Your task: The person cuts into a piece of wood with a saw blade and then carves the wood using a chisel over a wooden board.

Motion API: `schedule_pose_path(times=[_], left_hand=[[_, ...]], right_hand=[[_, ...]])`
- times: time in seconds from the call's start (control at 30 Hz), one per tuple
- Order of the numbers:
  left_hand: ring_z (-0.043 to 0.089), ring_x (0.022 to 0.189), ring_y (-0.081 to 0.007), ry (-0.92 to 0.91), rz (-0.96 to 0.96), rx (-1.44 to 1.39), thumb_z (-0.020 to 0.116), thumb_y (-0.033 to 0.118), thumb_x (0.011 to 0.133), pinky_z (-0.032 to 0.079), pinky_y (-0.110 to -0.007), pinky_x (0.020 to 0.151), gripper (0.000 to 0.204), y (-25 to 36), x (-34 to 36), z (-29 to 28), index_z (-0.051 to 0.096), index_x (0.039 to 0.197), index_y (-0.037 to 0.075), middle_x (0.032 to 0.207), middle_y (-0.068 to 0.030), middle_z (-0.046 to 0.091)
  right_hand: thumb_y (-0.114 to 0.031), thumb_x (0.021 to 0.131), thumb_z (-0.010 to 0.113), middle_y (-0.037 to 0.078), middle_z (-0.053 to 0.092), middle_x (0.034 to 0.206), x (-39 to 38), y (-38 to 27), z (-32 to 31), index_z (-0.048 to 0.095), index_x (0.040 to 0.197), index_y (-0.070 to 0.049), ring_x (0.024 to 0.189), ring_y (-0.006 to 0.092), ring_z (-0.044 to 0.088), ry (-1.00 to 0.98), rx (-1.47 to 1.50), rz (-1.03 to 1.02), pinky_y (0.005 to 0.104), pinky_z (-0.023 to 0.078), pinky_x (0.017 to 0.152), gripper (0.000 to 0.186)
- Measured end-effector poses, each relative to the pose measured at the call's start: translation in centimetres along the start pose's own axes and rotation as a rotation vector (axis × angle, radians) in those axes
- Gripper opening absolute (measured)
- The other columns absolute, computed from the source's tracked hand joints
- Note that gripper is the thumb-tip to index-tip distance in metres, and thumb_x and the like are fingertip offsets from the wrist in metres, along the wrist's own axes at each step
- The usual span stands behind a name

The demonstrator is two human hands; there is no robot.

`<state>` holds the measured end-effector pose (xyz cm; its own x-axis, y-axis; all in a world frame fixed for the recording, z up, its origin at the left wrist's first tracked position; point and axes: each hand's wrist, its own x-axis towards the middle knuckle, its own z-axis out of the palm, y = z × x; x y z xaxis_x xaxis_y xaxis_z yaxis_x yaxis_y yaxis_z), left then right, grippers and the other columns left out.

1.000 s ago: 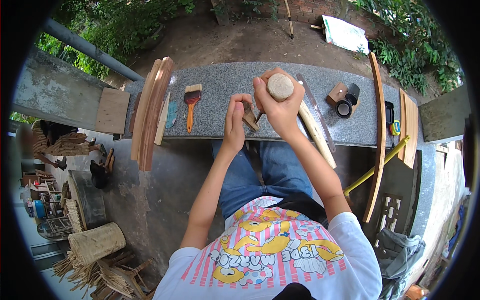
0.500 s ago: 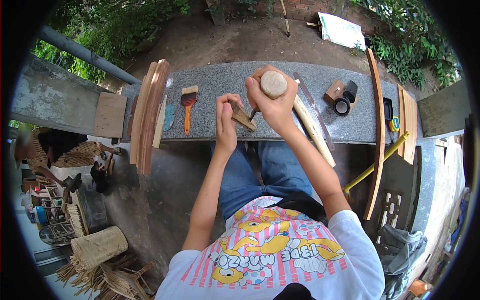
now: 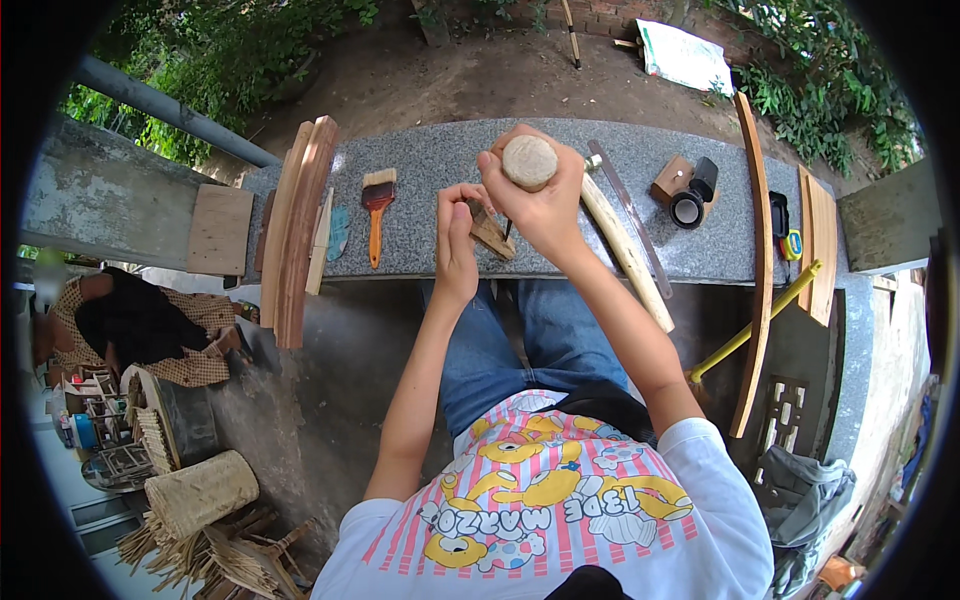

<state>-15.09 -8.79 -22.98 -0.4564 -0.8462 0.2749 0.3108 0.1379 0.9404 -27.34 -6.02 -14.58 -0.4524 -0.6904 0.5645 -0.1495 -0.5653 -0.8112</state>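
My left hand (image 3: 459, 245) steadies a small brown wood block (image 3: 492, 236) on the grey speckled stone slab (image 3: 430, 150), close to its near edge. My right hand (image 3: 545, 190) is wrapped round the thick, pale wooden handle (image 3: 529, 163) of a chisel-like tool, seen nearly end-on. Its narrow dark tip (image 3: 509, 231) points down at the block's right side; the tip's exact shape is too small to tell. Just right of my right hand lies a pale, round wooden handle (image 3: 628, 248), jutting over the near edge; what it belongs to is partly hidden by my hand.
Left on the slab lie a paintbrush (image 3: 377, 215) and long wood strips (image 3: 304, 230). To the right are a flat metal strip (image 3: 630, 215), a black roll-shaped object (image 3: 687, 209), a long curved wood strip (image 3: 757, 270) and a tape measure (image 3: 791, 245). Another person (image 3: 150, 320) is at far left.
My right hand and the tool handle have shifted slightly left and away from me, the tool standing steeper. The block stays under my left hand. At far left, the other person has moved further into view.
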Motion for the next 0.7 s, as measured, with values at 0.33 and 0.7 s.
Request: schedule_pose_path(times=[0.33,0.7], left_hand=[[0.047,0.1,-0.0136,0.031,0.008,-0.071,0.028,0.025,0.107,0.038,-0.03,0.096,0.024,0.3,0.3,0.1,0.042,0.113,0.007,0.108,-0.0076,0.048],[0.047,0.104,-0.011,0.038,-0.027,-0.062,0.029,0.029,0.108,0.038,-0.029,0.095,0.027,0.4,0.4,0.5,0.044,0.117,0.008,0.111,-0.0048,0.049]], right_hand=[[-0.002,0.086,0.067,-0.001,0.057,0.058,-0.6,2.2,-0.2,0.06,0.074,-0.002,0.048,0.0042,0.051,0.003,-0.027,0.036,0.0219,0.037,0.043,0.014],[-0.005,0.081,0.07,0.0,0.06,0.062,-0.9,1.0,-0.4,0.06,0.072,-0.002,0.06,0.0045,0.055,0.0,-0.018,0.059,0.0233,0.044,0.055,0.014]])
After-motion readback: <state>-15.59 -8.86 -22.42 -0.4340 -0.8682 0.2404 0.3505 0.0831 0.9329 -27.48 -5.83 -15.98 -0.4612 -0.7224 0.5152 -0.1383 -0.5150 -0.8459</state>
